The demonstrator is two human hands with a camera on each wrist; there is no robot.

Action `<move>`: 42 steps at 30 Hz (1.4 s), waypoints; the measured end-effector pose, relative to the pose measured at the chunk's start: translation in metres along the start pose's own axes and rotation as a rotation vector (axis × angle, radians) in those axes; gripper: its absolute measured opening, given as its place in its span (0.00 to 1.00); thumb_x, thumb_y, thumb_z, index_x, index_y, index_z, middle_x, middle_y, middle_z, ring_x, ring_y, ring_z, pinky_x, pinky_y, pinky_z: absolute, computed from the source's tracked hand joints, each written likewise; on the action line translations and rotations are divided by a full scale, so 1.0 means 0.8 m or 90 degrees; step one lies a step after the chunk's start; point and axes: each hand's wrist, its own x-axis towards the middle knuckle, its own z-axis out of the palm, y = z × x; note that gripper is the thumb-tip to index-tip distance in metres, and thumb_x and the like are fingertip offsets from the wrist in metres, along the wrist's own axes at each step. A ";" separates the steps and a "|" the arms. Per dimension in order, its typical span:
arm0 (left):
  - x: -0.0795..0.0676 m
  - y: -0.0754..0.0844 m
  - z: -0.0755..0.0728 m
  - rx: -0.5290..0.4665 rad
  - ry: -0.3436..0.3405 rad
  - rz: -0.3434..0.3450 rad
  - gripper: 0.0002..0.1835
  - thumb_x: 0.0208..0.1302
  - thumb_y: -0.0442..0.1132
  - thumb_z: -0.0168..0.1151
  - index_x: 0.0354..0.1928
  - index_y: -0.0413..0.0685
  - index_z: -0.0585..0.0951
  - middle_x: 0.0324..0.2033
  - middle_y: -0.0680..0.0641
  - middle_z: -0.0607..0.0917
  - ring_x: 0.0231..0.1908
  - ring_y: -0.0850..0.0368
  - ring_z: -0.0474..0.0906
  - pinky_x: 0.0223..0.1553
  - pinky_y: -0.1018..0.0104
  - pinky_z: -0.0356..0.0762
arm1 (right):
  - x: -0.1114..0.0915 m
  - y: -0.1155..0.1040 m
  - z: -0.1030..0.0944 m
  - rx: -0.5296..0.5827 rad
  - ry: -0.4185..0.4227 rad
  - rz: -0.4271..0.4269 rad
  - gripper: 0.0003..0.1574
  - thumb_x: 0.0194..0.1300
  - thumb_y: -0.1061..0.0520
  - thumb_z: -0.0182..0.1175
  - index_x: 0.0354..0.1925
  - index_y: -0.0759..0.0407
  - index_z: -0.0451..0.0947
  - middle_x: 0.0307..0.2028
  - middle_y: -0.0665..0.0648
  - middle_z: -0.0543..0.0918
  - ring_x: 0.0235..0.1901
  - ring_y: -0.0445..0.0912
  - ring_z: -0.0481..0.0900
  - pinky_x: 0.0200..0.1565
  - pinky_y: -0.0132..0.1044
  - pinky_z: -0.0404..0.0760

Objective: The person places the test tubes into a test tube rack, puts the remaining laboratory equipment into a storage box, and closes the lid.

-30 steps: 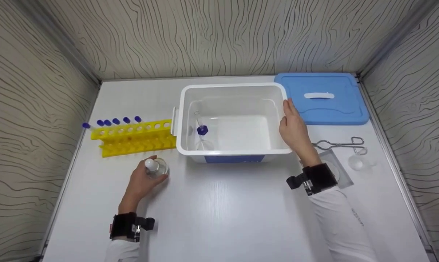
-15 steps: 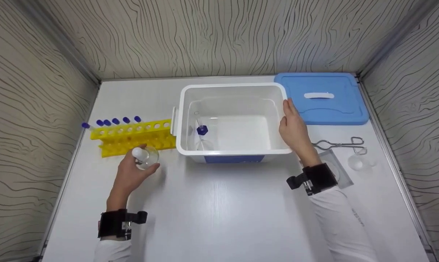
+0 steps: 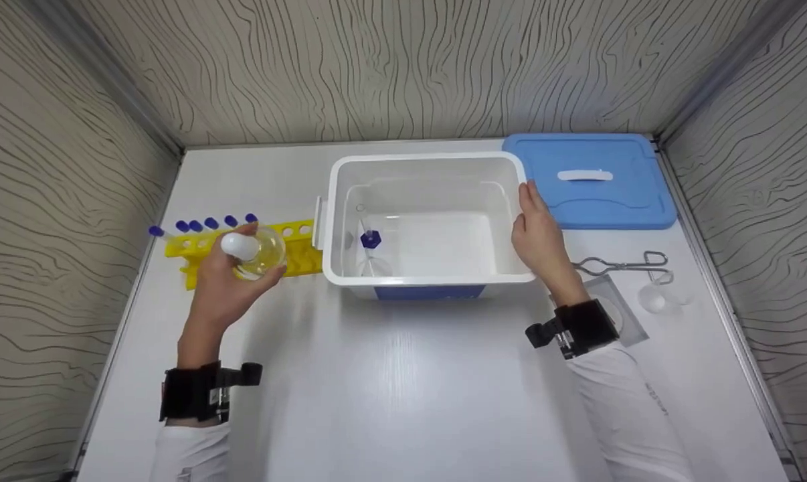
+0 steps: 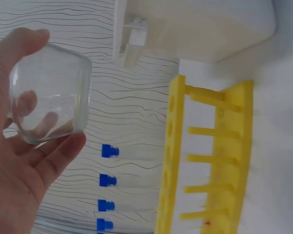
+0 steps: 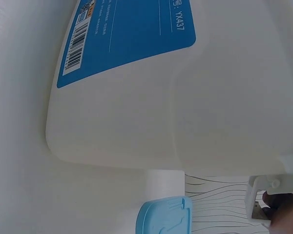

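My left hand (image 3: 219, 288) grips a clear glass alcohol lamp (image 3: 266, 254) with a white cap, raised in front of the yellow test tube rack (image 3: 303, 258). In the left wrist view, thumb and fingers curl around the lamp's glass body (image 4: 51, 92); its cap is hidden there. My right hand (image 3: 541, 244) holds the right side of the white storage box (image 3: 423, 280). In the right wrist view, fingers (image 5: 288, 217) show at the box's side handle (image 5: 256, 197). Inside the box, at its left end, are a piece with a purple hexagonal base (image 3: 371, 239) and clear glassware (image 3: 375, 268).
Several blue-capped test tubes (image 3: 211, 223) stand in the rack. A blue lid (image 3: 591, 201) with a white handle lies at the back right. Metal tongs (image 3: 617, 266), a grey square with a pale centre (image 3: 634, 328) and small clear glassware (image 3: 658, 299) lie to the right.
My left hand has lifted the alcohol lamp and carried it left and away from me, so it now overlaps the rack. My right hand stays on the box.
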 end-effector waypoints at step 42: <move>0.121 0.159 0.096 0.232 -0.290 0.154 0.41 0.52 0.60 0.71 0.66 0.52 0.72 0.63 0.43 0.76 0.52 0.46 0.79 0.57 0.52 0.80 | 0.000 0.002 0.002 0.006 -0.001 0.000 0.36 0.73 0.65 0.38 0.75 0.71 0.48 0.78 0.70 0.47 0.77 0.64 0.48 0.76 0.57 0.53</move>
